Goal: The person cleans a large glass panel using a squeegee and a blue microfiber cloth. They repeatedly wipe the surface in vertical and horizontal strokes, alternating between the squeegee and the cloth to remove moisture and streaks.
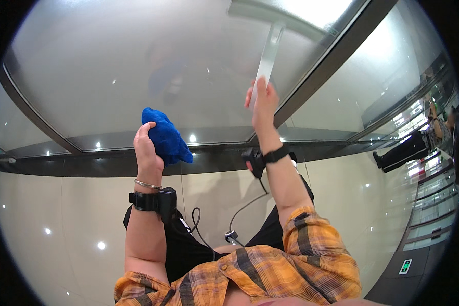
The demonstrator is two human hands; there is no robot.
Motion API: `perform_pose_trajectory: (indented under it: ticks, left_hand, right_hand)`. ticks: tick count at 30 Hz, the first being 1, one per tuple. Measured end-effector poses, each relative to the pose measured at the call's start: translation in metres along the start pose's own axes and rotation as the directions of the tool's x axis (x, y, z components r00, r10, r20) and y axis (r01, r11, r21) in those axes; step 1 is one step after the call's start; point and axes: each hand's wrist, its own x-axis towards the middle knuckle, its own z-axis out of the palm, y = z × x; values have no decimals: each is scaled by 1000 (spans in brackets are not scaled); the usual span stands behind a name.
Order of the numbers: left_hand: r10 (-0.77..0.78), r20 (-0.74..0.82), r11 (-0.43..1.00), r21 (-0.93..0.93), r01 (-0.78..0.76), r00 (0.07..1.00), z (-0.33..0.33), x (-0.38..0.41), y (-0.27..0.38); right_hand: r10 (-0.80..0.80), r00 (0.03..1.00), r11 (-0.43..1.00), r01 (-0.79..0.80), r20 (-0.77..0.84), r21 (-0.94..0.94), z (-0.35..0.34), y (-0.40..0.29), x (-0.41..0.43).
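A bunched blue cloth [164,134] is held in my left hand [146,147], in front of the lower part of a large frosted glass panel [111,57]. My right hand [265,100] grips the pale handle of a squeegee [267,57], with the thumb along the handle. The squeegee's wide head lies at the top of the view, at the panel's upper right; whether its blade touches the glass is hard to tell. A faint blue reflection of the cloth shows in the panel.
A dark metal frame post [321,65] runs along the panel's right side. Below lies a black base ledge [214,158], then glossy beige floor tiles [80,214]. Black cables [239,210] hang from my wrist devices. Another person [417,147] stands at the far right.
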Motion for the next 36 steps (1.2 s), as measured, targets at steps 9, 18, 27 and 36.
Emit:
perform_pose_trajectory:
  ticks: [9, 18, 27, 36]
  left_hand:
    - [8, 44, 1000, 9, -9, 999, 7, 2, -2]
    - [20, 55, 999, 46, -22, 998, 6, -4, 0]
    - [2, 83, 998, 55, -7, 997, 4, -1, -5]
    - [12, 71, 995, 100, -19, 997, 3, -8, 1]
  right_hand:
    - [431, 899, 890, -410, 73, -202, -44, 163, -111]
    - [162, 987, 987, -162, -21, 5, -10, 46, -37]
    - [-16, 1000, 999, 15, 15, 30, -13, 23, 0]
    - [342, 940, 937, -341, -7, -80, -36, 119, -131]
